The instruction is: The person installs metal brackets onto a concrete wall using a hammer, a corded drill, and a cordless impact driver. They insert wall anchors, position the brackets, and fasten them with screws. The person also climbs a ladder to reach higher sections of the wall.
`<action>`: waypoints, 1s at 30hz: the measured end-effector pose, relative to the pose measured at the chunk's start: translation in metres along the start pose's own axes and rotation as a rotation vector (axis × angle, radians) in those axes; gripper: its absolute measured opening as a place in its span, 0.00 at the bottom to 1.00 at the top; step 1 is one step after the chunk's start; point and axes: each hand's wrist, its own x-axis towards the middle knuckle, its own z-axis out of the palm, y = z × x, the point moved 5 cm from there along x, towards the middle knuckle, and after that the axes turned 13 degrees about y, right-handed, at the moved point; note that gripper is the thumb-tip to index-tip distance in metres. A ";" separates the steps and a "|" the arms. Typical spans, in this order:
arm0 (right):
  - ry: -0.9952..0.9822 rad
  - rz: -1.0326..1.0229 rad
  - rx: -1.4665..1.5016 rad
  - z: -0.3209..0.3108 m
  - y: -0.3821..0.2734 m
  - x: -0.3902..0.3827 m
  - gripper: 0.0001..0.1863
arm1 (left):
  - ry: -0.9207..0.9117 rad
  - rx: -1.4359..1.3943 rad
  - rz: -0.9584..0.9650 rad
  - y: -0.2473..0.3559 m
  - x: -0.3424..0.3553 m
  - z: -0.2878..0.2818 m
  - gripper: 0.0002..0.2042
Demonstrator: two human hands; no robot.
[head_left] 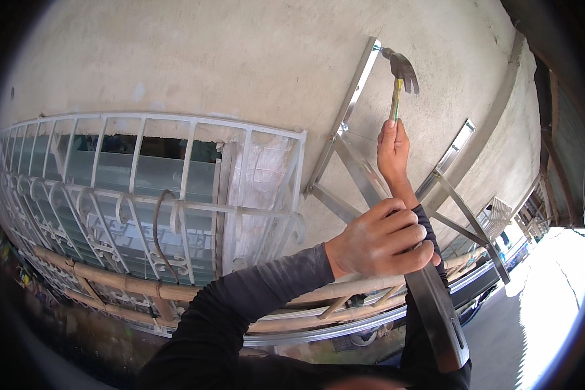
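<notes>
My right hand (393, 149) is raised, closed round the handle of a claw hammer (403, 70). The hammer's head is at a bolt near the top of an upright metal rail (356, 88) on the plastered wall; whether they touch, I cannot tell. Lower and nearer, my left hand (377, 244) grips the sloping arm of the metal bracket (435, 312), which reaches down toward me past my right forearm. A diagonal brace (335, 205) joins the rail, partly hidden behind my left hand.
A second metal bracket (465, 214) is mounted further right. A white window grille (130, 169) covers louvred glass on the left. Bamboo poles (104, 270) and long metal rails run below me. A dark roof edge (559, 130) and sunlit ground (546, 299) lie at the right.
</notes>
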 end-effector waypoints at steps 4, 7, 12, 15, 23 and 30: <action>0.098 0.049 0.201 -0.008 -0.002 0.002 0.23 | 0.002 -0.001 -0.013 0.001 0.000 0.001 0.13; 0.116 -0.157 0.119 -0.008 -0.014 -0.002 0.23 | 0.014 0.013 -0.002 0.000 0.001 0.003 0.14; 0.007 0.023 0.112 0.008 -0.007 -0.006 0.23 | 0.033 0.016 0.000 0.001 0.002 0.002 0.14; 0.157 -0.186 0.242 0.004 -0.017 -0.007 0.24 | 0.033 0.002 -0.007 0.001 0.003 0.000 0.14; 0.110 -0.101 0.186 0.002 -0.005 -0.008 0.25 | 0.044 0.008 0.007 0.001 0.005 0.001 0.16; 0.006 0.072 0.059 -0.001 -0.009 0.003 0.27 | 0.048 0.029 0.021 0.001 0.005 0.003 0.16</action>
